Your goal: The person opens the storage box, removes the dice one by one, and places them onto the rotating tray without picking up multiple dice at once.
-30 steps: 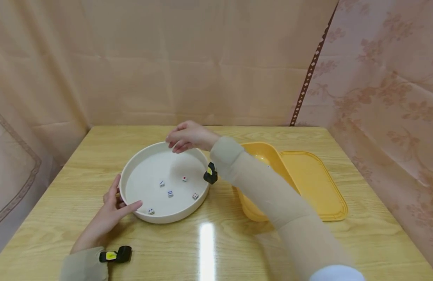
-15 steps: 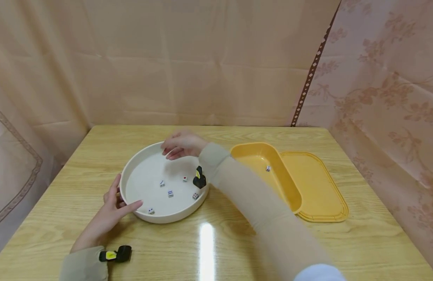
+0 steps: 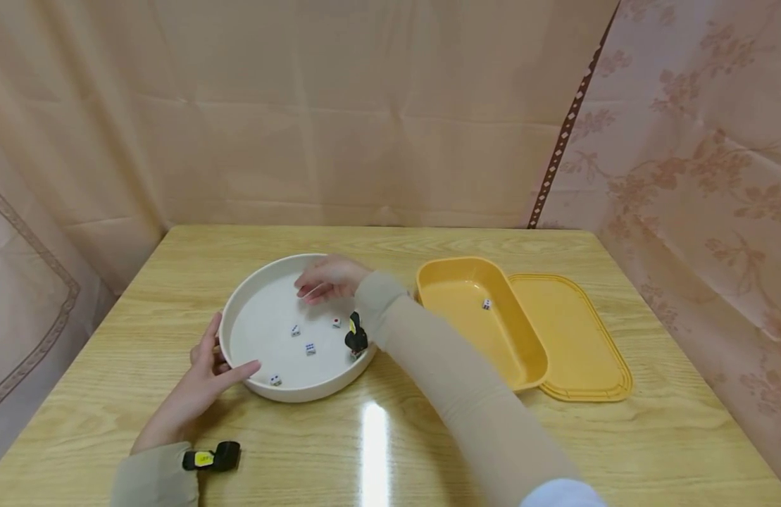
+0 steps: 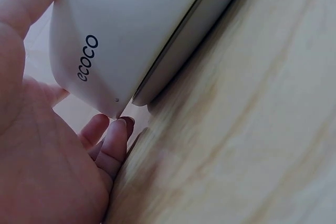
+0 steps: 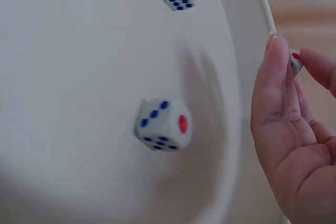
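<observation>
My left hand (image 3: 203,377) grips the left side of a round white tray (image 3: 298,396), its thumb over the rim and its fingers against the outside. In the left wrist view, fingertips (image 4: 115,140) touch the tray's lower edge beside the word "ecoco". Inside the tray lie several small white dice, among them a die (image 3: 310,348) with blue pips and a die (image 3: 336,322) with a red pip. Over the tray's far right part hovers my right hand (image 3: 332,278). The right wrist view shows it pinching a die (image 5: 296,62) between thumb and fingers.
Right of the tray stands a yellow plastic box (image 3: 532,345) with one die (image 3: 486,304) inside. A flat yellow lid (image 3: 580,338) lies against its right side. Curtains (image 3: 365,127) hang behind the wooden table (image 3: 289,458).
The right hand has come from above the far rim down and nearer over the tray. Its arm has swung left, uncovering more of the yellow box and its die. The left hand keeps its grip.
</observation>
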A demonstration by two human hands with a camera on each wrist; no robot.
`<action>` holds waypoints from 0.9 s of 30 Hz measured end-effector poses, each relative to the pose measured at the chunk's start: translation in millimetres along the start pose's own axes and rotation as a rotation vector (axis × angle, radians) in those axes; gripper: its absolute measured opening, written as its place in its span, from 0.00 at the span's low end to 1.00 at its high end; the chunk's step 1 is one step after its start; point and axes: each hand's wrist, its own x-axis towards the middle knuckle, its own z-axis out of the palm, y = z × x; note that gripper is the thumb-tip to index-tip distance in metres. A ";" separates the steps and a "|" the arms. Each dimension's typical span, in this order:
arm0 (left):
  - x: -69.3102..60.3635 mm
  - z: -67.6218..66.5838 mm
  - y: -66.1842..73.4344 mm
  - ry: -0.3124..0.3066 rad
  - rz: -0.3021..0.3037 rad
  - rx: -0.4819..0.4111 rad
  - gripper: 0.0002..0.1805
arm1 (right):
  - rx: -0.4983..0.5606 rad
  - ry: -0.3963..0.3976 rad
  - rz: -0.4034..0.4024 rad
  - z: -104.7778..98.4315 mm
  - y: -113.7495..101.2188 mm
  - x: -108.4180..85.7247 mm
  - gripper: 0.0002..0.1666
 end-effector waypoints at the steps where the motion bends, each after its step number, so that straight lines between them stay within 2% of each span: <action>1: 0.1 0.1 0.1 -0.001 -0.002 0.000 0.63 | -0.003 0.002 0.006 0.3 1.7 0.5 0.05; 11: 0.1 0.4 0.7 0.003 0.006 -0.003 0.64 | 0.003 0.056 0.047 -0.2 13.6 1.8 0.07; 20: 0.8 -0.2 0.2 0.003 0.015 0.001 0.64 | -0.004 0.074 0.042 -1.5 17.6 0.9 0.05; 27: 0.2 -0.1 0.9 0.001 0.004 0.003 0.64 | 0.054 0.076 0.024 -2.4 14.5 1.4 0.02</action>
